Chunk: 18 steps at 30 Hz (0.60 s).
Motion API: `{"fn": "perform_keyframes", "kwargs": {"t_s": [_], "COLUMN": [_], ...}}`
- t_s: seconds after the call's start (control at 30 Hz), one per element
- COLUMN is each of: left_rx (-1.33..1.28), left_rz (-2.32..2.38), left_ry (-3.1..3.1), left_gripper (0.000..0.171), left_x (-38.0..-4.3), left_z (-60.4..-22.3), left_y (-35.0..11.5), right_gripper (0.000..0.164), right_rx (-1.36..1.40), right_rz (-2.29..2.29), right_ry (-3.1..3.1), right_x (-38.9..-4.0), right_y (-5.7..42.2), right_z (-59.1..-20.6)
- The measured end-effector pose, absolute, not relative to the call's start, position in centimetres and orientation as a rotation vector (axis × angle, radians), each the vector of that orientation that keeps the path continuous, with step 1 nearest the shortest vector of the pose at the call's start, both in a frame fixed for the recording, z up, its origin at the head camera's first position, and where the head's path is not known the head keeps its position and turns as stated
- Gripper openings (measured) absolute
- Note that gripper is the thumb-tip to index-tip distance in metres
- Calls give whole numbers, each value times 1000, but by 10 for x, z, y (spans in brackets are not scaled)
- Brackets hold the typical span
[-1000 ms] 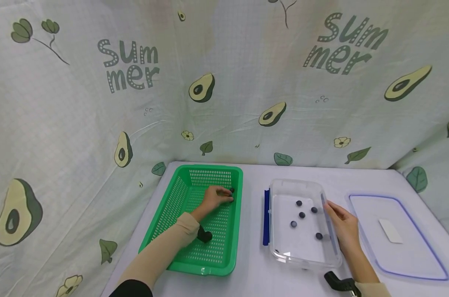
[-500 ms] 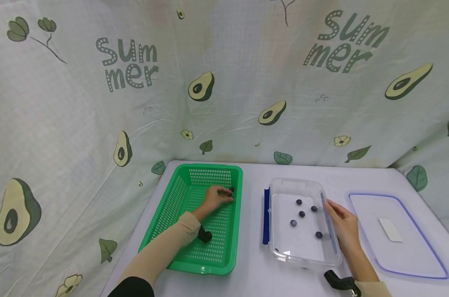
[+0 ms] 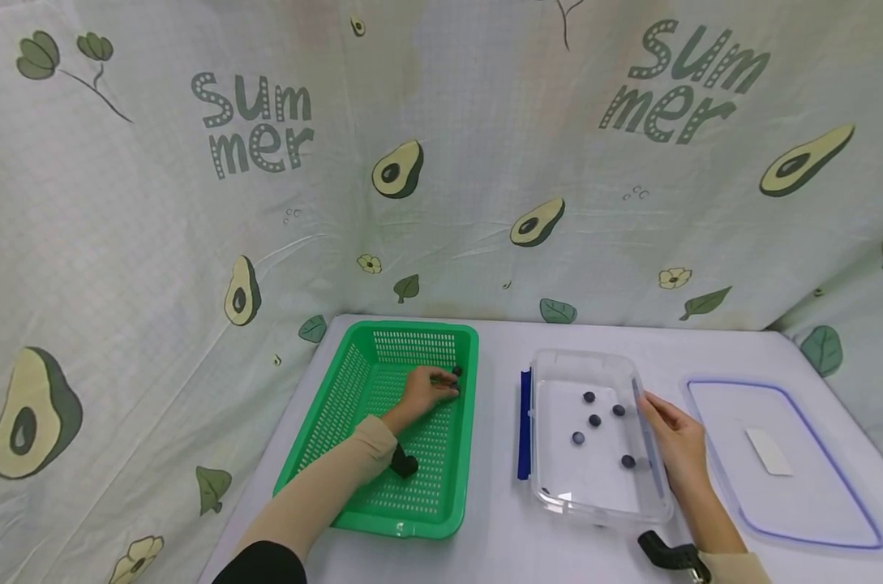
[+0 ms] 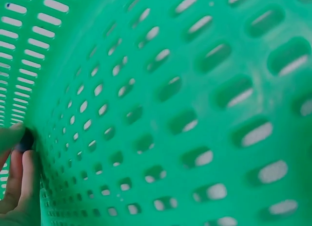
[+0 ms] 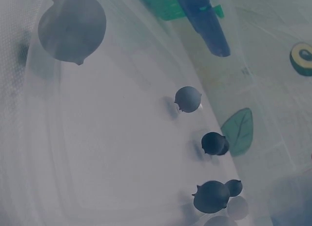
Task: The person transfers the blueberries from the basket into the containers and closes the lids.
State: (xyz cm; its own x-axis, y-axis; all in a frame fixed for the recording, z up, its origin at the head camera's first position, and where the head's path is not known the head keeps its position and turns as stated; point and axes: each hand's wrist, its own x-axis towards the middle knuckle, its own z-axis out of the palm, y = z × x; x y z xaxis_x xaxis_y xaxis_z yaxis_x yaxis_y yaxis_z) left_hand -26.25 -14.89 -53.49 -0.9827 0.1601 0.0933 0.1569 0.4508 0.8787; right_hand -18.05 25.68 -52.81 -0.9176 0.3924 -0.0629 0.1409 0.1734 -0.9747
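Note:
Inside the green basket [image 3: 461, 470], near its right wall, my left hand [image 3: 421, 391] pinches a small dark blueberry [image 4: 25, 141] between thumb and fingers. Another blueberry [image 3: 457, 371] shows just beyond the fingertips in the head view. My right hand [image 3: 676, 442] grips the right side wall of the clear plastic container [image 3: 594, 511], thumb at the rim. Several blueberries [image 3: 594, 420] lie spread over that container's floor. The right wrist view looks through the wall at them, one large blueberry [image 5: 72, 27] close to the camera; the right hand is out of that view.
A blue latch flap [image 3: 525, 426] hangs out along the container's left side, facing the basket. To the right lies a clear lid [image 3: 813, 503] with a blue seal and a white label [image 3: 768, 453]. A printed cloth [image 3: 456, 162] hangs behind the white table [image 3: 499, 349].

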Motion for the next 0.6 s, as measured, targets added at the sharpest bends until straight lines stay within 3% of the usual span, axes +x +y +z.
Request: {"fn": "perform_keyframes", "kwargs": {"t_s": [0.6], "left_rx": [332], "left_rz": [1460], "left_ry": [2761], "left_gripper": [11], "left_x": [-267], "left_z": [-523], "left_y": [-156], "right_gripper": [58], "right_rx": [-515], "right_rz": [1827], "right_ry": [-2222], "right_x": [-179], "right_y": [256], "right_z": [-528]}}
